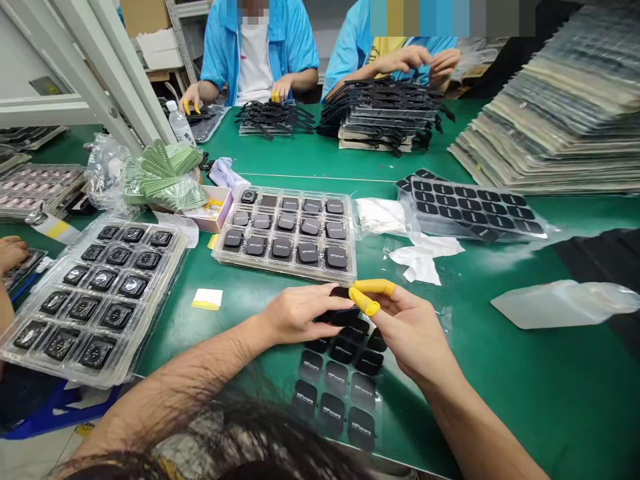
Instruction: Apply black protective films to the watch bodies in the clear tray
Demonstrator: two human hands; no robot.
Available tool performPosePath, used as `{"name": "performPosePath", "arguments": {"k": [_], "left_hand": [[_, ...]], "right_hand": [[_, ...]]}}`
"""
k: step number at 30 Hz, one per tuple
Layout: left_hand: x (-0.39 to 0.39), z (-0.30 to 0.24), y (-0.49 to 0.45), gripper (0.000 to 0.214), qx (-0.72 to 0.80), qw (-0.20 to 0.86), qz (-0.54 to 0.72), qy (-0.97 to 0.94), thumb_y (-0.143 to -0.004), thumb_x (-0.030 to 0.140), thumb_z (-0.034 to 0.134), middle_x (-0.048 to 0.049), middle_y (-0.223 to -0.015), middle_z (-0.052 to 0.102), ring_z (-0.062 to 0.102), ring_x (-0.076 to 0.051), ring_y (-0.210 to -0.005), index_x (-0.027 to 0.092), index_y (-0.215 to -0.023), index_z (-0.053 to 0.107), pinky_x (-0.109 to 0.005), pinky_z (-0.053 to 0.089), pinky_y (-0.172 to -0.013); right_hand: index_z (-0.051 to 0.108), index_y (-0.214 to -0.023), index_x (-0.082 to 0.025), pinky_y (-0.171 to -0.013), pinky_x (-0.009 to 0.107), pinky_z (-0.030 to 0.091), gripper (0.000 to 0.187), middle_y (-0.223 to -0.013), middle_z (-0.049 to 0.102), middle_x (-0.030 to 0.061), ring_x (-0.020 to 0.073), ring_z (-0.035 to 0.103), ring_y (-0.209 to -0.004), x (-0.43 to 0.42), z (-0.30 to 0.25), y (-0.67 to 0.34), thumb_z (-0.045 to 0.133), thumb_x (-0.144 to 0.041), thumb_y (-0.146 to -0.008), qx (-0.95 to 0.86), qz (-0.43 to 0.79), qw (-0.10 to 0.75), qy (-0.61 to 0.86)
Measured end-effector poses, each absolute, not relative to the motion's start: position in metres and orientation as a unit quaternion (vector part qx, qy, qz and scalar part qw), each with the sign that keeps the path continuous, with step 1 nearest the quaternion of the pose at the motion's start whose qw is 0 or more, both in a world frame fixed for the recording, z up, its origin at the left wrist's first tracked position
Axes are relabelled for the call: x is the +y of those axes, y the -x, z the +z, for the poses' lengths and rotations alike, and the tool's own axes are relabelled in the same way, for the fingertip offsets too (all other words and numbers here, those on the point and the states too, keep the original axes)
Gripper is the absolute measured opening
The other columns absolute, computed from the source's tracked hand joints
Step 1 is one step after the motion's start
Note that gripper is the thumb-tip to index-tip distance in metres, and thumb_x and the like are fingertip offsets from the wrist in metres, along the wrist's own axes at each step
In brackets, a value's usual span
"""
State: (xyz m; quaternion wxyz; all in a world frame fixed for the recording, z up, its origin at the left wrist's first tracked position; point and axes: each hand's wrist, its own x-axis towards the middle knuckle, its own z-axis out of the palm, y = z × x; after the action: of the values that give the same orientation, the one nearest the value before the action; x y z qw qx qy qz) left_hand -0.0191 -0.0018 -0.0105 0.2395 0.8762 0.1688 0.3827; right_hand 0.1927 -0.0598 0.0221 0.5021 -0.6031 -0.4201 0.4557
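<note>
My left hand [295, 313] is closed on a small black piece [341, 292], partly hidden by the fingers; it looks like a watch body. My right hand [413, 333], with yellow finger cots on thumb and forefinger, pinches at the same piece's right edge. Under both hands lies a clear sheet of black rounded-square stickers [336, 377] with white lettering, its upper part covered by the hands. Just beyond stands a clear plastic tray [285, 272] of square black pieces in pockets, most bearing a similar lettered face.
Left is a stacked tray of watch bodies [117, 257]. Behind it are green straps [167, 167] and a small box [220, 210]. More sticker sheets [470, 207], white wipes [425, 253] and a translucent bottle [560, 303] lie right. Two co-workers in blue sit opposite; another hand [13, 253] shows far left.
</note>
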Motion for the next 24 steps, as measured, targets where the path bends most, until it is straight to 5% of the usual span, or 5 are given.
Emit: {"name": "performPosePath", "arguments": {"k": [7, 12, 15, 19, 24], "left_hand": [[-0.0018, -0.0094, 0.018, 0.039, 0.16, 0.166, 0.444, -0.866, -0.099, 0.021, 0.077, -0.0105, -0.124, 0.085, 0.079, -0.029, -0.125, 0.02, -0.138, 0.07, -0.036, 0.067, -0.11], [0.0009, -0.0059, 0.0163, 0.046, 0.15, 0.157, 0.478, -0.851, -0.095, 0.021, 0.083, -0.01, -0.12, 0.086, 0.083, -0.028, -0.118, 0.02, -0.139, 0.069, -0.036, 0.07, -0.106], [0.0006, -0.0071, 0.0136, 0.049, 0.173, 0.189, 0.5, -0.827, -0.089, 0.023, 0.089, -0.0078, -0.119, 0.086, 0.086, -0.027, -0.107, 0.023, -0.135, 0.073, -0.037, 0.073, -0.1], [-0.0029, -0.0075, 0.0112, 0.048, 0.24, 0.3, 0.5, -0.776, -0.084, 0.029, 0.094, -0.0079, -0.114, 0.087, 0.087, -0.025, -0.092, 0.021, -0.129, 0.078, -0.037, 0.076, -0.09], [-0.0057, -0.0041, 0.0118, 0.049, 0.251, 0.365, 0.492, -0.75, -0.081, 0.033, 0.096, -0.0089, -0.11, 0.088, 0.087, -0.025, -0.091, 0.019, -0.125, 0.078, -0.037, 0.076, -0.089]], "right_hand": [[0.082, -0.116, -0.026, -0.11, 0.063, 0.055, 0.036, -0.123, 0.073, 0.014, 0.036, 0.068, -0.123, -0.0624, 0.0107, -0.185, 0.08, -0.044, -0.084, -0.529, 0.089, 0.522, 0.663], [0.079, -0.113, -0.027, -0.091, 0.045, 0.062, 0.02, -0.112, 0.078, 0.0074, 0.0263, 0.074, -0.104, -0.0613, 0.0091, -0.1826, 0.065, -0.026, -0.099, -0.617, 0.133, 0.495, 0.597], [0.075, -0.126, -0.027, -0.102, 0.052, 0.057, 0.028, -0.127, 0.071, 0.0111, 0.0305, 0.068, -0.119, -0.0607, 0.0095, -0.1834, 0.074, -0.034, -0.099, -0.596, 0.011, 0.518, 0.614], [0.079, -0.111, -0.028, -0.105, 0.055, 0.049, 0.013, -0.112, 0.074, 0.0077, 0.0308, 0.065, -0.112, -0.0632, 0.0117, -0.1835, 0.08, -0.031, -0.098, -0.61, -0.165, 0.498, 0.594], [0.083, -0.104, -0.029, -0.1, 0.051, 0.05, 0.015, -0.108, 0.082, 0.0054, 0.0279, 0.072, -0.103, -0.0626, 0.0157, -0.1828, 0.069, -0.033, -0.101, -0.634, 0.046, 0.481, 0.604]]}}
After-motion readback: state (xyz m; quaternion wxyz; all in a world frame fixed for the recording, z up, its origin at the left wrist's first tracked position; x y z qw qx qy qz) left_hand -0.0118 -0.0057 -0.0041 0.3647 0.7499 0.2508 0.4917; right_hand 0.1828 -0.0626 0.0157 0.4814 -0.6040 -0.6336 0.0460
